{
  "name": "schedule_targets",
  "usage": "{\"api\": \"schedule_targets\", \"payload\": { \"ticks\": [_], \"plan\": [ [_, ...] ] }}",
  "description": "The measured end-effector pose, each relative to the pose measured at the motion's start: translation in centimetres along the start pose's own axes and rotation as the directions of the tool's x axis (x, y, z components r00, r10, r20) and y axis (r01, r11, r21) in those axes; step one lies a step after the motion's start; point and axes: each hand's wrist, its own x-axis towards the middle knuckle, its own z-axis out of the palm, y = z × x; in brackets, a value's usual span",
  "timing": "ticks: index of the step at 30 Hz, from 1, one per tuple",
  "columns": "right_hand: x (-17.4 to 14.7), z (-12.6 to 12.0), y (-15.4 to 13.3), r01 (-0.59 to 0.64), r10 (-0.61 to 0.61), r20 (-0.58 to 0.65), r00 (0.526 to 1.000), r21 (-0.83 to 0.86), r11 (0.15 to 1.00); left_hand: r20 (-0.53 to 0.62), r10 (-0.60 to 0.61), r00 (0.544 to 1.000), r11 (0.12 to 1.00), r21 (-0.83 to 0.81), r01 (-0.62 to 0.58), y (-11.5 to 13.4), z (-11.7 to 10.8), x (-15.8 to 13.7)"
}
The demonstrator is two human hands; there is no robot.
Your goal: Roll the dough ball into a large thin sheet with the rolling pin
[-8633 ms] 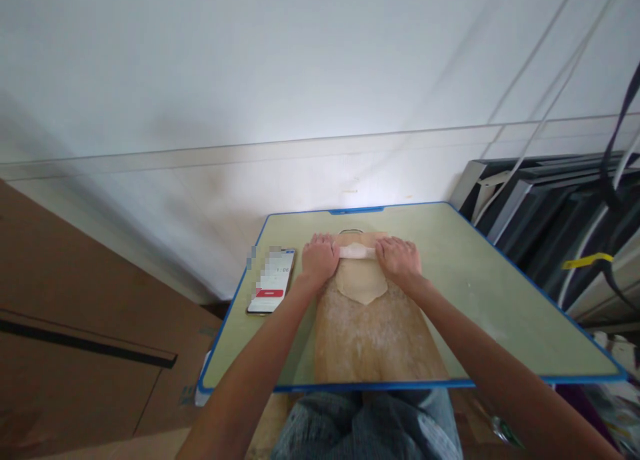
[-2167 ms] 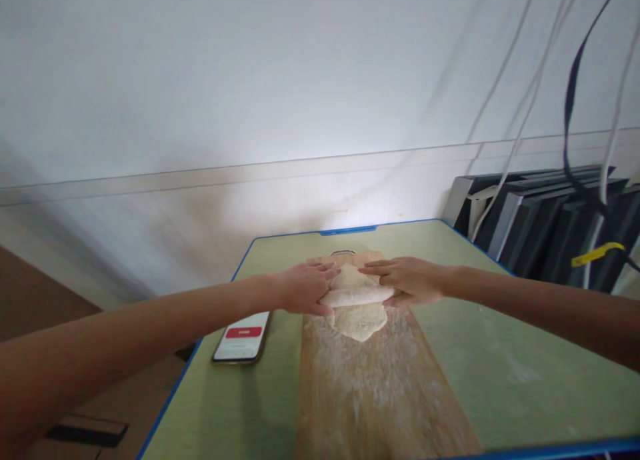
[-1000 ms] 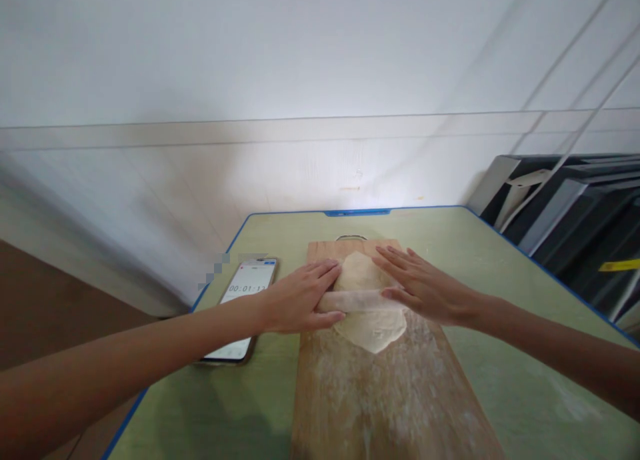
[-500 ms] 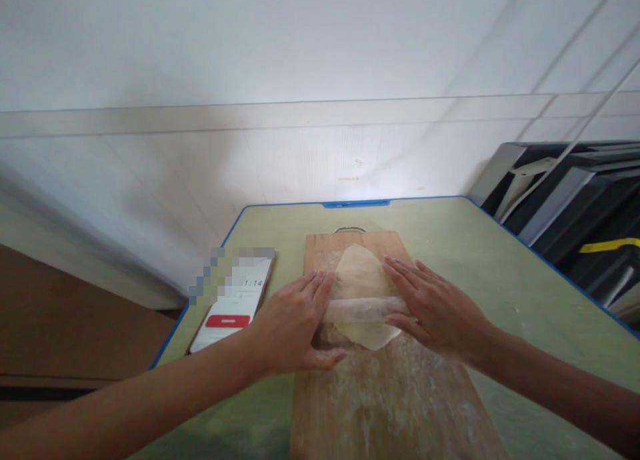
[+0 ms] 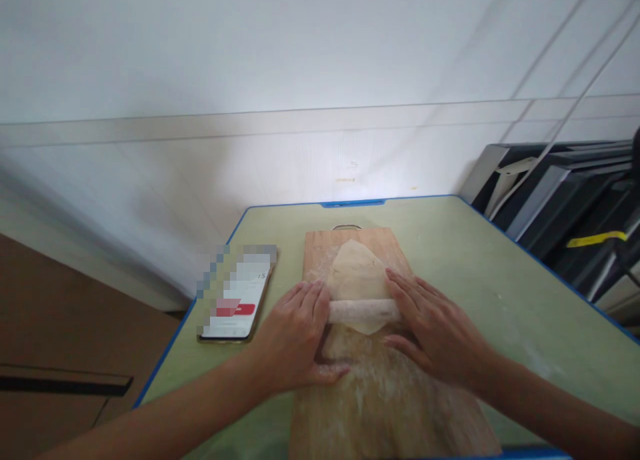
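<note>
While left hand (image 5: 299, 333) and right hand (image 5: 435, 323) lie over the rolling pin (image 5: 364, 311) ends, fingers extended, thumbs spread, the pin sits crosswise on the floured board (image 5: 380, 407) — dough sheet (image 5: 357, 273) under it, mostly toward the board's far end. Phone (image 5: 240, 293) left of board: "15" readable, rest pixelated or too small. Beyond board — metal handle (image 5: 347, 227), then white wall (image 5: 300, 60).

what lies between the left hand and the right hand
In the head view, a floured rolling pin, lying across the flattened dough on the wooden cutting board.
</note>
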Motion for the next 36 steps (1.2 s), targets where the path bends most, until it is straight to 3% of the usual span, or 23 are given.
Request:
{"api": "schedule_targets", "payload": {
  "ticks": [10,22,26,29,32,36],
  "plan": [
    [-1.5,-0.5,-1.1,0.001,-0.002,-0.033,0.999,-0.033,0.999,-0.115,0.006,0.993,1.0,-0.008,-0.007,1.3,-0.1,-1.3],
    [-2.4,-1.1,-1.2,-0.004,0.004,-0.097,0.995,0.003,1.0,-0.062,-0.037,0.997,0.994,-0.104,0.031,2.7,-0.1,-3.3],
    [-1.4,-1.5,-0.6,0.064,-0.068,-0.079,0.995,-0.052,0.997,-0.055,-0.024,0.998,1.0,-0.017,0.023,1.3,0.1,-2.1],
    [-0.6,-1.8,-0.4,0.092,-0.101,-0.056,0.993,-0.142,0.986,0.002,0.075,0.997,0.995,0.061,-0.075,-0.4,-0.1,-0.4],
    [0.3,-1.7,-0.3,0.015,-0.016,-0.003,1.0,-0.171,0.985,0.023,0.125,0.992,0.99,0.059,-0.126,-1.9,-0.4,1.9],
    [1.0,-1.0,0.4,-0.08,0.088,0.054,0.995,-0.126,0.989,0.018,0.017,1.0,0.998,-0.061,-0.016,-3.0,-0.4,5.7]
  ]
}}
